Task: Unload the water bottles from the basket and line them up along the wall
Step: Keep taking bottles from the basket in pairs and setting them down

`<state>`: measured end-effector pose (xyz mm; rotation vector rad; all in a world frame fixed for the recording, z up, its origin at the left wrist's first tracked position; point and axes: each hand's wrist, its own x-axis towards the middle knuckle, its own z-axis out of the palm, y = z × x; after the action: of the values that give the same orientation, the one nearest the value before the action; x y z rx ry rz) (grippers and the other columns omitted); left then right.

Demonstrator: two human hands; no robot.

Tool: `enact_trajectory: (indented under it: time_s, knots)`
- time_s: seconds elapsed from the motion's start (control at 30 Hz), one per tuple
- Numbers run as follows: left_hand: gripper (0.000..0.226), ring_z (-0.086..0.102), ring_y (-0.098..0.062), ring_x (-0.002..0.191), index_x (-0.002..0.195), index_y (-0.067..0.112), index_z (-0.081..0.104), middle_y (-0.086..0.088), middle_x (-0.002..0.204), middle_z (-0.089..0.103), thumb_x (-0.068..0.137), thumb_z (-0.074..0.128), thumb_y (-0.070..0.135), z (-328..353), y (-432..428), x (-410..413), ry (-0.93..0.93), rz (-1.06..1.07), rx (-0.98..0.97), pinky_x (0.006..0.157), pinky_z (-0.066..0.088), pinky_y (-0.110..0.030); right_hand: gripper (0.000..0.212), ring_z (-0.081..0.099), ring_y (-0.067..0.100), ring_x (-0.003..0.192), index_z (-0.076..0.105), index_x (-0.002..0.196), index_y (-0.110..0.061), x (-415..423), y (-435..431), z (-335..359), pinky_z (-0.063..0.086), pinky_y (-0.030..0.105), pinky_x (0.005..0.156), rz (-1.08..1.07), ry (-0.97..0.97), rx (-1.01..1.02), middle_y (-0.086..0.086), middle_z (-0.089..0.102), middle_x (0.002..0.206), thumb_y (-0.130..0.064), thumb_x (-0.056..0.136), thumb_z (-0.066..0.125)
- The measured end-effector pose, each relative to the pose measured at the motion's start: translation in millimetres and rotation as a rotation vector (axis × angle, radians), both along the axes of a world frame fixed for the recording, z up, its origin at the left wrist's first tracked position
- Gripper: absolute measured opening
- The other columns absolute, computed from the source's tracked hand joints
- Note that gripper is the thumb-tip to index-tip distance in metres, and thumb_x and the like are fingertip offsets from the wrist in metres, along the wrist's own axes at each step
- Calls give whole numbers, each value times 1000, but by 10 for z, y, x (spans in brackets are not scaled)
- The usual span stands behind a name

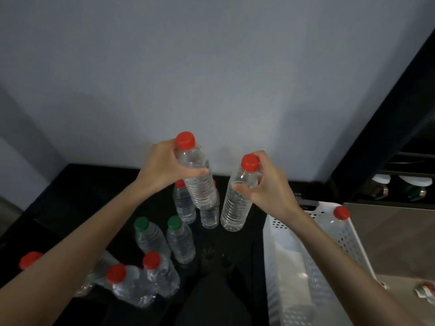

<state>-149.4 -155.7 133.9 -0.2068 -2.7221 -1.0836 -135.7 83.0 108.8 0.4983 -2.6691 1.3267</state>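
- Fingers of my left hand [162,164] wrap a red-capped bottle [196,177] just under its neck; it is lifted and tilted.
- Right hand [263,184] fingers pinch a second red-capped bottle [237,198] at its shoulder; whether its base touches the dark surface [77,184], I cannot tell.
- Two red-capped bottles [184,203] stand behind, at 12 o'clock, near the wall [211,78].
- Two green-capped bottles [164,236] stand at 8 o'clock; more red-capped ones [141,278] cluster beyond them.
- White basket [348,234] at 4 o'clock holds one bottle [340,216].
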Motion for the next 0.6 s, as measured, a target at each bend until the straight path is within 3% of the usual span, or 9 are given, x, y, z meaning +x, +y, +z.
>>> enact_trajectory:
  time_s: [0.17, 0.27, 0.43, 0.6]
  knots:
    - [53, 63, 2, 86, 103, 23, 68, 14, 92, 69, 57, 90, 39, -157, -588, -73, -78, 10, -63, 71, 42, -13, 46, 61, 2, 71, 42, 110, -26, -52, -424, -304, 45, 18, 68, 33, -102, 101, -15, 61, 81, -24, 79, 77]
    - [50, 64, 2, 84, 101, 24, 69, 14, 90, 70, 57, 90, 39, -327, -890, -118, -122, 16, -65, 70, 45, -15, 47, 61, 2, 70, 40, 109, -28, -96, -593, -516, 46, 20, 68, 31, -147, 144, -16, 60, 79, -19, 79, 76]
    - [49, 64, 7, 80, 94, 27, 71, 16, 84, 71, 51, 93, 37, -736, -1161, -267, -214, 17, -50, 70, 46, -12, 46, 60, 2, 63, 38, 108, -31, -140, -792, -842, 38, 11, 56, 2, -258, 184, -11, 59, 76, -19, 81, 73]
    - [53, 67, -1, 85, 96, 27, 70, 13, 90, 73, 49, 94, 37, -1238, -1299, -454, -332, 6, -80, 82, 55, -25, 47, 62, 7, 64, 34, 112, -34, -139, -911, -1099, 42, 15, 59, -1, -334, 203, -6, 61, 76, -17, 85, 68]
